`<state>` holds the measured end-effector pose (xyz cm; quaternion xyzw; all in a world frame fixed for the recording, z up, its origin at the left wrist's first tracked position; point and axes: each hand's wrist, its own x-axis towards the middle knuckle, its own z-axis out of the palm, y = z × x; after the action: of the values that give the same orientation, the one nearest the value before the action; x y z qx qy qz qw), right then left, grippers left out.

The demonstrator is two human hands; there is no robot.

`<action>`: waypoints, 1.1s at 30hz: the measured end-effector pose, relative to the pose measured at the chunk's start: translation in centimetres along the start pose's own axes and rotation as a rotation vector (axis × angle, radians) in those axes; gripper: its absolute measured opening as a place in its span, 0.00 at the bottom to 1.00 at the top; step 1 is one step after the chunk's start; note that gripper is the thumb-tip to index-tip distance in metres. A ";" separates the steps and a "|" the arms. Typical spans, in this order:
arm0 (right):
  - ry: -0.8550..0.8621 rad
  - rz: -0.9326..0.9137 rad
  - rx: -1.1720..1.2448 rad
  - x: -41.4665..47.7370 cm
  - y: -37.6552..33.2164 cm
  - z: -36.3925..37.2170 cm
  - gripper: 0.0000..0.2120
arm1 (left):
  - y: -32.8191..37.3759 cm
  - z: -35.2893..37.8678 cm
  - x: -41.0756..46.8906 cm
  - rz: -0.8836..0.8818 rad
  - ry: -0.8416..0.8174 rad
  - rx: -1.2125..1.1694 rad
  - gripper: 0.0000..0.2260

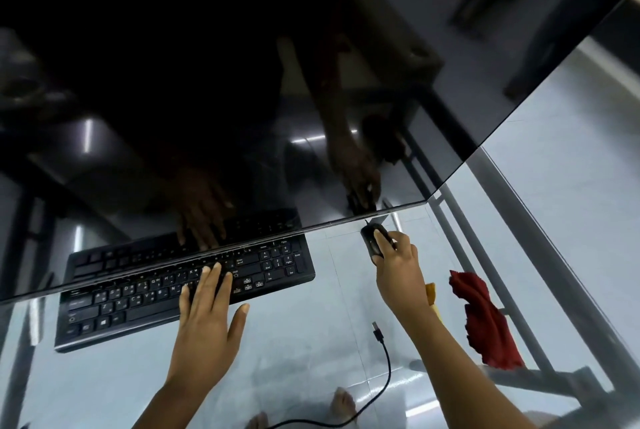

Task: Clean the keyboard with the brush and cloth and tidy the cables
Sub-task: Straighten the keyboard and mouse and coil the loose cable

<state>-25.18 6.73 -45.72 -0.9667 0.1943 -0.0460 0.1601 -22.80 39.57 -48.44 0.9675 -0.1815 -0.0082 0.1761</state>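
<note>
Keyboard point(138, 293) lay left on the glass worktop point(304, 342), the left hand point(207, 321) resting on its keys, fingers straight and spread. Further right, the right hand point(398, 267) gripped the mouse point(372, 241). Cleaning appeared not yet begun; the next move called for fetching the red cloth point(485, 318) at far right.

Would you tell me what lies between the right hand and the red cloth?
A yellowish item, half hidden by the wrist, lies between right hand and red cloth, head view.

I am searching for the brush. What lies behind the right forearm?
Only a yellowish piece shows at the edge of the right forearm; the arm covers the rest, so I cannot confirm a brush.
</note>
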 end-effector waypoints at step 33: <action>-0.252 -0.718 0.121 -10.5 -24.9 6.3 0.21 | -12.7 -8.0 -12.2 -0.518 0.174 0.045 0.18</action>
<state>-24.94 34.42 -43.79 -0.9600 -0.1812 0.0088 0.2132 -29.12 57.65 -45.86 0.9824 0.0874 0.0341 0.1614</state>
